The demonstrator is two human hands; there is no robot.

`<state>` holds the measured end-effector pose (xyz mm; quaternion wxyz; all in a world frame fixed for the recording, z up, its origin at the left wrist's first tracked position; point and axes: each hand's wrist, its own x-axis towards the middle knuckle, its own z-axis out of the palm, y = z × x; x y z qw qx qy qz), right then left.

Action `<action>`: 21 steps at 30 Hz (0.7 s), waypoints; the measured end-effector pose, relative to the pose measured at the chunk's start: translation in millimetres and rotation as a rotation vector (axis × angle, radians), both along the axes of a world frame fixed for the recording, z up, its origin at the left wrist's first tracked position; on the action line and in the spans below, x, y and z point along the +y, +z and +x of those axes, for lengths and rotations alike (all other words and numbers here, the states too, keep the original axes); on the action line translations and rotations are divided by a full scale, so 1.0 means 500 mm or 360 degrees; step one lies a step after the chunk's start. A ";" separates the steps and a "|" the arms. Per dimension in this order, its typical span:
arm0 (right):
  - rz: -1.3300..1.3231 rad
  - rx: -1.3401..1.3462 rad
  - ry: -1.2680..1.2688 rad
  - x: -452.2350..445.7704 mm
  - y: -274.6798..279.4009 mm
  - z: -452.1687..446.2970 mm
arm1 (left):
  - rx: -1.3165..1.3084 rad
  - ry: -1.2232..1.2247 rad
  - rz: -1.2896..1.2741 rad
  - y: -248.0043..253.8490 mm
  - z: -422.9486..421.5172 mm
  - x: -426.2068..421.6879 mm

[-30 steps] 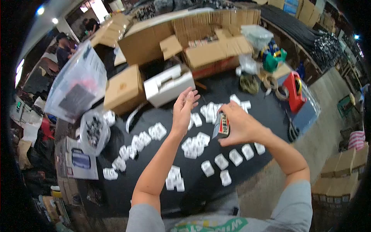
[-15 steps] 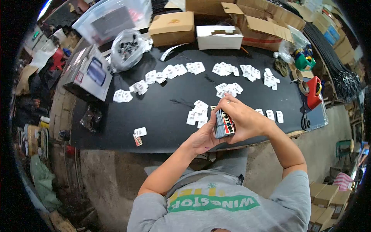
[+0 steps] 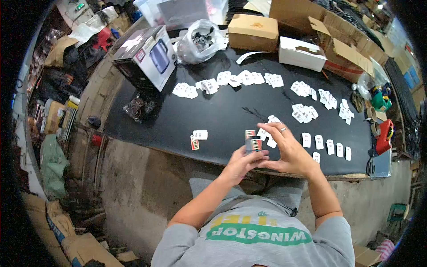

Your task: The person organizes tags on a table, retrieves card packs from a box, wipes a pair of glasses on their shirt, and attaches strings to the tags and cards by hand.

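Note:
My left hand (image 3: 244, 165) is closed around a stack of tags (image 3: 255, 145) with red, black and white print, blurred in part. Facing it, my right hand (image 3: 293, 151) has its thumb and fingers apart in a wide curve, off the stack; the thumb tip is close to my left fingers. A pile of white tags (image 3: 272, 141) lies behind the right fingers, partly hidden. To the left, a white tag (image 3: 200, 134) overlaps a red printed tag (image 3: 195, 143). Several single white tags (image 3: 319, 142) lie right of my right hand.
Piles of white tags (image 3: 246, 77) cross the black table (image 3: 155, 120). Behind them stand a kettle box (image 3: 149, 58), a plastic bag (image 3: 200, 42), a brown carton (image 3: 253, 33) and a white box (image 3: 302, 53). A red tape dispenser (image 3: 385, 135) and scissors (image 3: 371, 165) lie at the right edge.
The view has turned left, so the table appears shifted right. My right hand has come off the stack and opened; the left still holds it. More single tags show at the right.

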<state>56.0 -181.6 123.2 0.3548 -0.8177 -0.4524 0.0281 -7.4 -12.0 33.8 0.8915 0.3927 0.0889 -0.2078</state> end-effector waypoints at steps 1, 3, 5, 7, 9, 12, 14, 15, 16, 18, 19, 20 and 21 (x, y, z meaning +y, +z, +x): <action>0.0126 0.0169 0.0033 0.003 -0.003 0.001 | 0.0060 0.0121 0.0073 0.002 -0.004 0.010; 0.0236 0.0257 -0.0045 0.024 -0.019 -0.004 | 0.0076 0.0196 0.0108 0.007 -0.011 0.016; 0.0155 0.0329 -0.0195 0.044 -0.039 -0.008 | -0.0141 0.0281 0.0283 0.006 -0.014 0.019; 0.0165 0.0316 -0.0226 0.049 -0.054 -0.009 | -0.0132 0.0310 0.0337 0.003 -0.009 0.018; 0.0171 0.0309 -0.0263 0.048 -0.064 -0.005 | -0.0238 0.0310 0.0554 0.002 -0.003 0.020; 0.0147 0.0246 -0.0198 0.033 -0.073 0.001 | -0.0201 0.0263 0.0662 0.009 0.007 0.013; 0.0118 0.0266 -0.0096 0.023 -0.074 0.007 | -0.0167 0.0203 0.0687 0.007 0.012 0.008; 0.0108 0.0282 -0.0141 0.017 -0.075 0.010 | -0.0144 0.0158 0.0725 0.006 0.015 0.004; 0.0069 0.0124 -0.0077 0.013 -0.077 0.012 | -0.0142 0.0139 0.0725 0.008 0.018 0.000; 0.0021 -0.0099 0.0081 -0.001 -0.082 0.020 | -0.0201 0.0093 0.0802 0.016 0.025 -0.004; -0.0064 -0.0152 0.0127 -0.007 -0.088 0.028 | -0.0247 0.0087 0.0874 0.018 0.028 -0.005; -0.0050 -0.0167 0.0122 -0.011 -0.085 0.029 | -0.0274 0.0073 0.0926 0.026 0.032 -0.007; -0.0035 -0.0190 0.0121 -0.015 -0.080 0.030 | -0.0258 0.0070 0.0925 0.020 0.034 -0.009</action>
